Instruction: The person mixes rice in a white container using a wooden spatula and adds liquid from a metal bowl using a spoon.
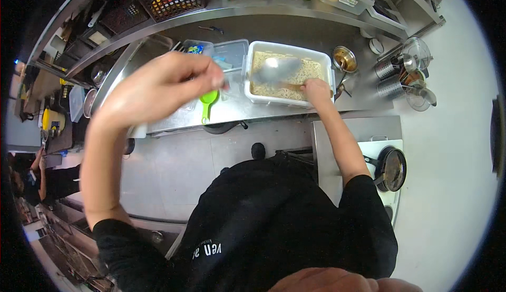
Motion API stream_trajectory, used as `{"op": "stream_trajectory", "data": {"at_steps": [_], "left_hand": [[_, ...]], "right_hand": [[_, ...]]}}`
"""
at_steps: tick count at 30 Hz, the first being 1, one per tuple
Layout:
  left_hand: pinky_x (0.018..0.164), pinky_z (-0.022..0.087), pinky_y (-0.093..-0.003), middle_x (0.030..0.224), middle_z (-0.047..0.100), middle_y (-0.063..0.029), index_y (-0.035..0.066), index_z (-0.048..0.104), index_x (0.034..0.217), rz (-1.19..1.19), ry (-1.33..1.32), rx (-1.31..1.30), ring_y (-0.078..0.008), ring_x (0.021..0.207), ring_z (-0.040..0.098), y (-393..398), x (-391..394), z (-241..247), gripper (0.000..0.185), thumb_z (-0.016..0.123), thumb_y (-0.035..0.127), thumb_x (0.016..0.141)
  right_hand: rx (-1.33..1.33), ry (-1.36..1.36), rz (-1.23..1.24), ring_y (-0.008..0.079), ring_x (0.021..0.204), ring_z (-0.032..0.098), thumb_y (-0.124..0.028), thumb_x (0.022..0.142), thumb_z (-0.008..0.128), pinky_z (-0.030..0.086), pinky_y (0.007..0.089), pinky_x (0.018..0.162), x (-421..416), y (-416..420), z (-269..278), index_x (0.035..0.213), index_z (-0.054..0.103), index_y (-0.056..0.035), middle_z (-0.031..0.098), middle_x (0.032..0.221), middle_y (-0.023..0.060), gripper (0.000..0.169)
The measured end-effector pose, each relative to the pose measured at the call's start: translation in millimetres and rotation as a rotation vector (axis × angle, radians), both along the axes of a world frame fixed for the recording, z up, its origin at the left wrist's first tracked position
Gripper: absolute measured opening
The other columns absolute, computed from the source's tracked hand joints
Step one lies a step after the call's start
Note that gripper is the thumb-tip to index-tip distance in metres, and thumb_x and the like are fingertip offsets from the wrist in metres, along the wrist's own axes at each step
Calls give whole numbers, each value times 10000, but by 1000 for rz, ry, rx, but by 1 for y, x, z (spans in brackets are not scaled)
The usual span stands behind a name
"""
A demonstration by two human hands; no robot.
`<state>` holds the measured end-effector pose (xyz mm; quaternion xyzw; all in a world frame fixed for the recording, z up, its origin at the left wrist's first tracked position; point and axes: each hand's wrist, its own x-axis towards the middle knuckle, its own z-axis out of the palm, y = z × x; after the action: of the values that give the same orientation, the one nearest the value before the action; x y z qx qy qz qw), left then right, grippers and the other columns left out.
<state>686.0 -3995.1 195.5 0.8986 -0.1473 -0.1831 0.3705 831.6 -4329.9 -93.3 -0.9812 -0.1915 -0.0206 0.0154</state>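
A white plastic tub (292, 103) of pale, speckled food stands on the steel counter. My left hand (158, 82), blurred, is raised left of the tub, its thumb and fingers closed on the thin handle of a metal ladle (278, 70). The ladle's blurred bowl is over the food. At the tub's near right side, my right hand (318, 92) grips a wooden utensil (290, 86) that reaches in over the food; its far end is hidden behind the ladle. A green scoop (207, 104) lies on the counter below my left fingertips.
Clear plastic containers (231, 53) lie left of the tub. A metal bowl (344, 58) with brown contents is at its right, near steel utensil holders (389, 88). A shelf (253, 9) spans the back. Pans (391, 169) stand at lower right. Another person (51, 177) is at far left.
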Motion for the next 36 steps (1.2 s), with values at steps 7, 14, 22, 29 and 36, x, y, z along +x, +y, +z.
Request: {"op": "stream_trajectory", "data": {"at_steps": [7, 14, 22, 29, 36], "left_hand": [[683, 441, -434, 764, 584, -228, -44, 521, 857, 522, -340, 37, -351, 719, 564, 13, 114, -229, 428, 453, 373, 926], [757, 455, -476, 875, 590, -311, -83, 498, 902, 725, -234, 35, -447, 846, 582, -40, 149, -350, 489, 456, 404, 908], [728, 453, -457, 836, 603, -291, -71, 501, 877, 814, -116, -295, -429, 814, 597, -59, 159, -393, 431, 489, 358, 900], [688, 457, -479, 776, 591, -308, -83, 477, 891, 909, -248, -227, -460, 777, 585, -73, 143, -391, 375, 466, 292, 905], [667, 459, -481, 747, 598, -296, -78, 463, 879, 981, -292, -235, -447, 731, 594, -93, 115, -394, 360, 456, 280, 913]], "right_hand": [[-130, -19, -166, 314, 745, 654, -105, 789, 503, 525, 407, 676, 14, -62, 37, 805, 651, -38, 655, 781, 171, 163], [-257, -161, -201, 292, 721, 654, -91, 779, 509, 522, 394, 632, 5, -82, 57, 749, 633, -48, 657, 774, 151, 135], [-249, -75, -131, 279, 758, 662, -82, 768, 520, 529, 371, 654, 39, -63, 12, 795, 663, -66, 663, 778, 142, 147], [-254, -59, -39, 275, 738, 664, -101, 738, 544, 530, 374, 634, 41, -3, 29, 736, 669, -61, 667, 769, 151, 132], [-210, -28, -20, 263, 768, 666, -108, 778, 532, 531, 354, 674, 17, 32, 18, 799, 684, -71, 671, 791, 131, 158]]}}
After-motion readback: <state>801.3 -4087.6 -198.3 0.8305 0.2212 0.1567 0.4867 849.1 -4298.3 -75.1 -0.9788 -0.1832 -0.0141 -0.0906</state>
